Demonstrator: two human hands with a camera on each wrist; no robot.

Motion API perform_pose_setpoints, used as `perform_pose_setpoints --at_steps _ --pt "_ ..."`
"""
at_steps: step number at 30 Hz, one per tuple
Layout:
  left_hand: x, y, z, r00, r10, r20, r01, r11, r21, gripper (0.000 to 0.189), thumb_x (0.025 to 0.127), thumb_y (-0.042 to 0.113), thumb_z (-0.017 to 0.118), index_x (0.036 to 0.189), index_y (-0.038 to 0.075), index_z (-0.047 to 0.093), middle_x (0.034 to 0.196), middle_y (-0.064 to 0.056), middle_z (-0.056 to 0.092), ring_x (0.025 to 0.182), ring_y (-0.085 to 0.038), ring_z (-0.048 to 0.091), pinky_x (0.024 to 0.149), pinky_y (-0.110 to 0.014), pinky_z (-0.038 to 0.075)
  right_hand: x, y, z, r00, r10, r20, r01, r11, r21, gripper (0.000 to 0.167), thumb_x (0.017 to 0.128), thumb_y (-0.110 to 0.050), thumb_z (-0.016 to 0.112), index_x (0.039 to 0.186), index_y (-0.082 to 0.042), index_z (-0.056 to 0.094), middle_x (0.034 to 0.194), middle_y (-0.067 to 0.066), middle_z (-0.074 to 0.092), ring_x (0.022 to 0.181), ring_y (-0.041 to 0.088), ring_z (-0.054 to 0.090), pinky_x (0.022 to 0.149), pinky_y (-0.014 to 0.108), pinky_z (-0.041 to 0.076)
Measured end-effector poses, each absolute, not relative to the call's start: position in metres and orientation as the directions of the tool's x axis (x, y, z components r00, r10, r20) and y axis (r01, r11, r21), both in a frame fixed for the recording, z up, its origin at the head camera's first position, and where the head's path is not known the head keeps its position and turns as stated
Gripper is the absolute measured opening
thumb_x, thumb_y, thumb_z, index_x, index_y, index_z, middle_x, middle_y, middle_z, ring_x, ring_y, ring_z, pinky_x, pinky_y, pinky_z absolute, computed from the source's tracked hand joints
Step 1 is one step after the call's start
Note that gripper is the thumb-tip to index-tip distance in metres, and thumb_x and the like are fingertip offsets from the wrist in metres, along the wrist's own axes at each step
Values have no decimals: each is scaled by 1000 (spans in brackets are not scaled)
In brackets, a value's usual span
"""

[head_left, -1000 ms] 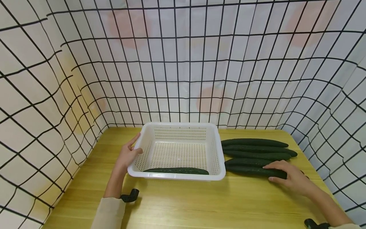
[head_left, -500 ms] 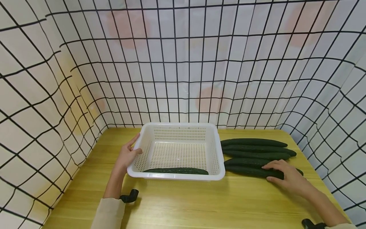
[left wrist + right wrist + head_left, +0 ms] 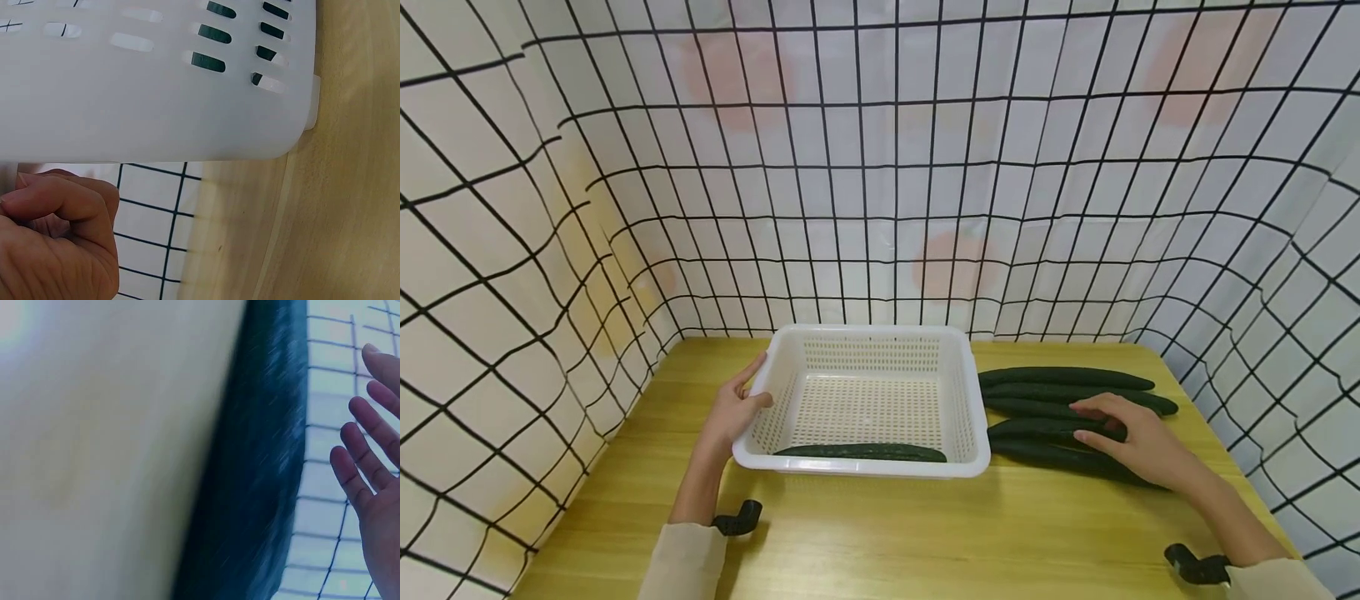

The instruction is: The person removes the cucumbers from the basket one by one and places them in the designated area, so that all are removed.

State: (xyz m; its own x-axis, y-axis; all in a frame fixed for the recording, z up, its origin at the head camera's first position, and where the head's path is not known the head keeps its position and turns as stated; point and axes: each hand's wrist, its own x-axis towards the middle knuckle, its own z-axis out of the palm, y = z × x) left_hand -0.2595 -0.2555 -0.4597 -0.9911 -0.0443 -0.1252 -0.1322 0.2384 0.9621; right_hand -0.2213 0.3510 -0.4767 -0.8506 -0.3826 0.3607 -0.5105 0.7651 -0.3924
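Note:
My left hand (image 3: pixel 730 417) grips the left rim of a white perforated plastic basket (image 3: pixel 859 469), fingers outside and thumb over the edge. In the left wrist view the curled left hand (image 3: pixel 69 231) shows beside the basket's pale wall (image 3: pixel 156 106). One cucumber (image 3: pixel 865 452) lies inside along the basket's near side. My right hand (image 3: pixel 1142 442) is over the nearer cucumbers, thumb and fingers spread about the end of one cucumber (image 3: pixel 1037 428). Under that hand the frontmost cucumber (image 3: pixel 1060 460) lies slanted. In the right wrist view the right hand's (image 3: pixel 384 481) fingers are extended beside a blurred cucumber (image 3: pixel 256 462).
Several more cucumbers (image 3: pixel 1067 377) lie side by side on the wooden table (image 3: pixel 880 533), right of the basket. Black wire mesh (image 3: pixel 895 167) with pale sheeting behind it encloses the back and both sides.
My right hand has moved left and farther back, from the frontmost cucumber to the one behind it. The frontmost cucumber's right end has swung nearer to me. My left hand keeps its grip.

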Motion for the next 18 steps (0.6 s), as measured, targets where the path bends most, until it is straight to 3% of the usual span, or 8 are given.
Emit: perform_pose_setpoints --at_steps 9,18 --pt "-258 -253 -459 -992 -37 -123 -128 239 963 84 90 4 60 162 37 31 144 -34 54 111 -35 66 80 -50 61 -240 308 -460 -839 -419 347 -541 707 -455 45 96 -26 73 139 -24 61 137 0 63 108 26 65 88 37 57" --pt "-261 -255 -462 -988 -41 -147 -153 239 959 85 91 3 59 163 36 28 146 -34 52 117 -40 64 82 -52 61 -248 269 -450 -841 -457 291 -539 653 -532 50 97 -33 71 144 -23 56 144 -2 58 122 24 61 97 47 54"
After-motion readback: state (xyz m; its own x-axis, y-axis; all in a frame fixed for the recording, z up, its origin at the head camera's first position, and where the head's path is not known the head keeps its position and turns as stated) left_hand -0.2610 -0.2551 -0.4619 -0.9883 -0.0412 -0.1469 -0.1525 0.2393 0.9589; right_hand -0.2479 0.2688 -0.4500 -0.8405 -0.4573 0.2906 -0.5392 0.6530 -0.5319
